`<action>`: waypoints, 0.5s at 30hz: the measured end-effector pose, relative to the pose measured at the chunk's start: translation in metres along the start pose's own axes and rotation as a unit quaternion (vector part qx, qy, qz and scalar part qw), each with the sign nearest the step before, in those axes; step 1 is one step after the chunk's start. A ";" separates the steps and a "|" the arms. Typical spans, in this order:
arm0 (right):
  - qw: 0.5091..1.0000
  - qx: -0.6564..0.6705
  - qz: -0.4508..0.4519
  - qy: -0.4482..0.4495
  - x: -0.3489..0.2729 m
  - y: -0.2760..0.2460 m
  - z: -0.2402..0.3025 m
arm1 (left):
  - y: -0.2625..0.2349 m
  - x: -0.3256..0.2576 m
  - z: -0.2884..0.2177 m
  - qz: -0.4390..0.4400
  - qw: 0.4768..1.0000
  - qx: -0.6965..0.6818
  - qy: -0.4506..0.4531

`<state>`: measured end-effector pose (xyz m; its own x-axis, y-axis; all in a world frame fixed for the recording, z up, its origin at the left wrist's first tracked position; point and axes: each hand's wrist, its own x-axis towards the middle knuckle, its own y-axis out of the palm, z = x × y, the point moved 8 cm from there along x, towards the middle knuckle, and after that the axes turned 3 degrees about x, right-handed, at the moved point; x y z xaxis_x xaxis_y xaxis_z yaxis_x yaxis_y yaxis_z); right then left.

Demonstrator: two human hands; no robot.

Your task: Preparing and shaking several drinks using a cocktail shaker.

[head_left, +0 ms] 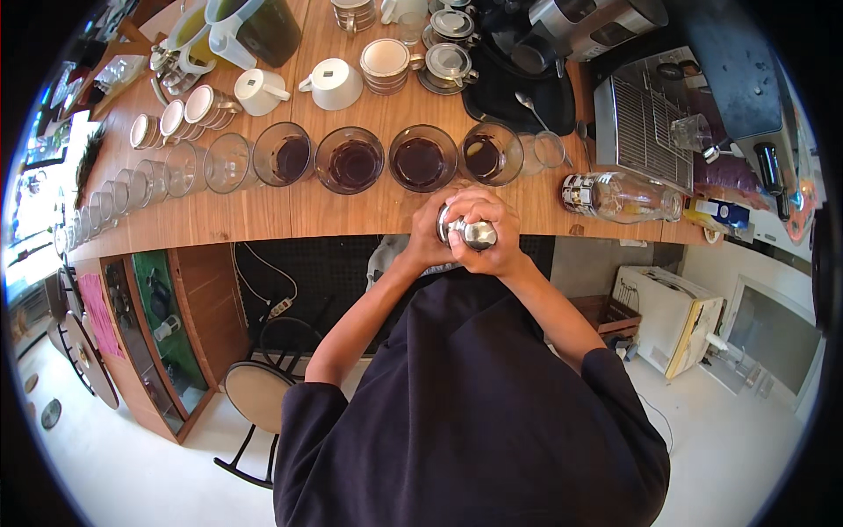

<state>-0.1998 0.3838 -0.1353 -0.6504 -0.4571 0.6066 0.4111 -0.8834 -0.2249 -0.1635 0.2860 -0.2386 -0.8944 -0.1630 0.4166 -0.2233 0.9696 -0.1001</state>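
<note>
Head camera: the left grip (pixel 428 232) and the right grip (pixel 493 220) are both closed around a metal shaker (pixel 479 234), the left wrapped on its side and the right folded over it from the other side, so much of its body is hidden by fingers. The shaker is tilted, its narrower capped end toward the lower right, and it appears in front of the wearer's dark shirt (pixel 474 395), at the near edge of the wooden bench (pixel 369 213) (whether it touches that edge, I cannot tell).

Just beyond the hands, four glasses of dark liquid stand in a row; the rightmost glass (pixel 492 155), with a pale spot inside, is nearest the shaker. Left of the four, a line of clear glasses (pixel 228 164) curves away toward the far end. To the right, a small clear glass (pixel 550 149) stands near the row, and a clear bottle (pixel 619 197) lies on its side, well apart from the hands, beside a metal grate (pixel 645 123).

Behind the row are two white cups (pixel 331 85), several striped cups (pixel 386 81) and metal drip filters (pixel 450 65). A spoon (pixel 527 104) rests on a black tray (pixel 498 95), and a pitcher (pixel 266 35) of dark liquid stands at the upper left. Below the bench, a round-seated stool (pixel 256 397) stands on the pale floor (pixel 176 483).
</note>
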 end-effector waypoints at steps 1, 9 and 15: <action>1.000 0.003 -0.003 -0.007 0.000 0.000 0.001 | -0.001 0.000 -0.001 -0.007 1.000 0.002 0.002; 0.997 -0.046 -0.024 -0.057 -0.001 0.000 0.008 | 0.000 0.003 -0.003 -0.006 1.000 0.001 -0.021; 0.992 -0.088 -0.063 -0.063 -0.015 0.004 0.005 | 0.001 0.007 -0.001 -0.001 1.000 -0.001 -0.021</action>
<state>-0.1852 0.3882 -0.1416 -0.5996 -0.3357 0.7265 0.2069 -0.9419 -0.2646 -0.1695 0.2860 -0.2346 -0.9095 -0.1727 0.3781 -0.2247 0.9695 -0.0976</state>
